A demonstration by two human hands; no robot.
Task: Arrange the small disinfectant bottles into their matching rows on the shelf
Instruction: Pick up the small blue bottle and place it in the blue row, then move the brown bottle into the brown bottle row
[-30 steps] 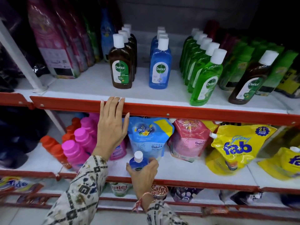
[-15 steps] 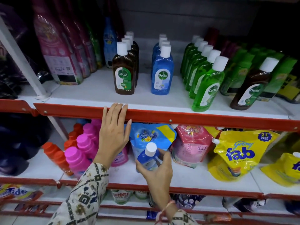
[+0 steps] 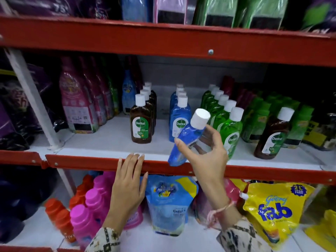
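Blue bottle (image 3: 183, 140), white-capped and tilted, is clamped in the right hand (image 3: 205, 155) at frame centre, before the blue row (image 3: 179, 113). Left hand (image 3: 127, 186) is laid flat, fingers open, on the red shelf edge (image 3: 81, 160).

The right hand (image 3: 205, 157) covers the label of the small blue bottle (image 3: 183, 142), and the two hide much of the front green bottle (image 3: 231, 131) behind them. Behind that green bottle, dark packs (image 3: 325, 131) run past the right edge, their print unreadable.
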